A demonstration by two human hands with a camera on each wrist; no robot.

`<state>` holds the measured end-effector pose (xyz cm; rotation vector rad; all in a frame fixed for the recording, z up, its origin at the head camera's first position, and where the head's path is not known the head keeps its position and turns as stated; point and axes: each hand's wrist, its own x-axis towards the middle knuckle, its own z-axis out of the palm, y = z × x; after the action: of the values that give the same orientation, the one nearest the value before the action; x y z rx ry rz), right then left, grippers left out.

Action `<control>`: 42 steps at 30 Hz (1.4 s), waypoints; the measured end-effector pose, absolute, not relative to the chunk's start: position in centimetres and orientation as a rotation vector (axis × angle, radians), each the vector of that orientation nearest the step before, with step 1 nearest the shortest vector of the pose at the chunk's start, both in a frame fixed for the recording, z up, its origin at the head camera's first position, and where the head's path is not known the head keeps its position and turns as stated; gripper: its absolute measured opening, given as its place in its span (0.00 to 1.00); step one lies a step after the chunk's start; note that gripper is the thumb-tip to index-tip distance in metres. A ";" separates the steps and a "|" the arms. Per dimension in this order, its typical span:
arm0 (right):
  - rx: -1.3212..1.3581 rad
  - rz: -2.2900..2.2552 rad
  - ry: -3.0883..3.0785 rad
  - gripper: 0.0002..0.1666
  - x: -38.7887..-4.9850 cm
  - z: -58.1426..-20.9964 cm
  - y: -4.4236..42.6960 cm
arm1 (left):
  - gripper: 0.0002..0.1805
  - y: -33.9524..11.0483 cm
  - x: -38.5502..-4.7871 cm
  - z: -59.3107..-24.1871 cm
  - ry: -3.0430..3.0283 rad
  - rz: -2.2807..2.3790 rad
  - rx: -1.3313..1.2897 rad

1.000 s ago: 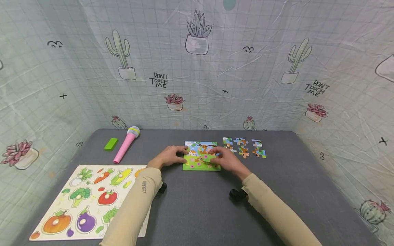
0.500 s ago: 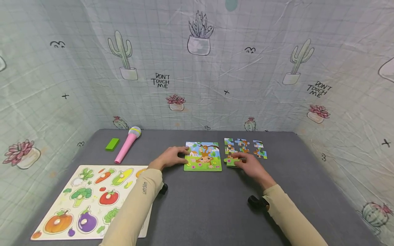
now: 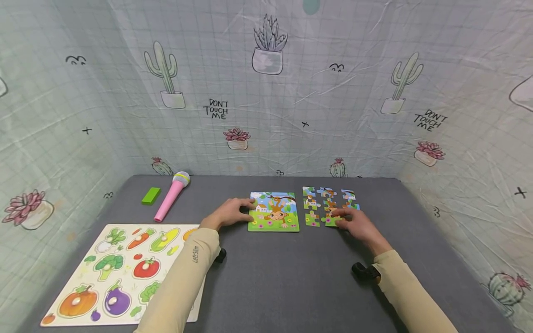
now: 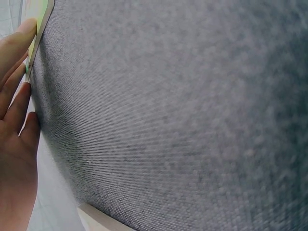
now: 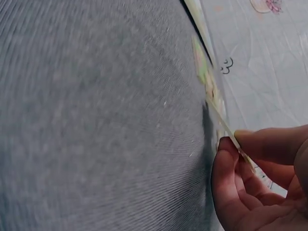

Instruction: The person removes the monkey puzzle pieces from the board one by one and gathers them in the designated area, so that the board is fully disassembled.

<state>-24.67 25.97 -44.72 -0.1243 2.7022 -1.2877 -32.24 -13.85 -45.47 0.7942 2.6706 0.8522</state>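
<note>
My left hand (image 3: 226,212) rests at the left edge of a square jigsaw board (image 3: 275,222) with a monkey picture, thumb and fingertips touching it. The fingers look fairly straight in the left wrist view, where the board (image 4: 42,21) shows only as a thin strip. To the right of the board, my right hand (image 3: 361,227) pinches a green-edged jigsaw piece (image 3: 330,222) between thumb and fingers. That piece (image 5: 227,124) is tilted and seen nearly edge-on in the right wrist view. Several loose jigsaw pieces (image 3: 309,203) lie in rows beside it; my fingers partly cover some.
A vegetable knob-puzzle board (image 3: 129,245) lies at the front left, partly under my left sleeve. Behind it are a pink toy microphone (image 3: 170,201) and a green block (image 3: 151,196). A printed cloth (image 3: 266,120) walls off the back and sides of the grey table (image 3: 275,286).
My right hand has moved right from the monkey board to the loose pieces, carrying the jigsaw piece. Another bottom-row piece is now uncovered to its left. My left hand stays at the board's edge.
</note>
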 end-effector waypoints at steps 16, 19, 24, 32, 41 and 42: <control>-0.212 -1.122 2.851 0.16 -25.4 -45.5 26.1 | 0.25 -14.0 -32.4 -45.2 2.677 0.829 0.802; -0.206 -1.118 2.844 0.17 -25.4 -45.5 26.1 | 0.25 -14.0 -32.3 -45.1 2.683 0.825 0.816; -0.230 -1.104 2.822 0.22 -25.4 -45.5 26.4 | 0.25 -13.9 -32.2 -45.0 2.681 0.834 0.826; -0.304 -1.068 2.844 0.22 -25.4 -45.6 26.6 | 0.24 -13.9 -32.2 -45.0 2.669 0.842 0.830; -0.284 -1.076 2.842 0.22 -25.3 -45.3 26.4 | 0.24 -13.9 -32.3 -45.2 2.658 0.846 0.822; -0.268 -1.088 2.835 0.23 -25.3 -45.2 26.4 | 0.24 -13.9 -32.3 -45.2 2.656 0.848 0.821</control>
<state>-25.27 26.36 -45.22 -0.2684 2.8354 -1.0882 -32.26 -13.93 -45.21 0.8210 2.6562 0.8479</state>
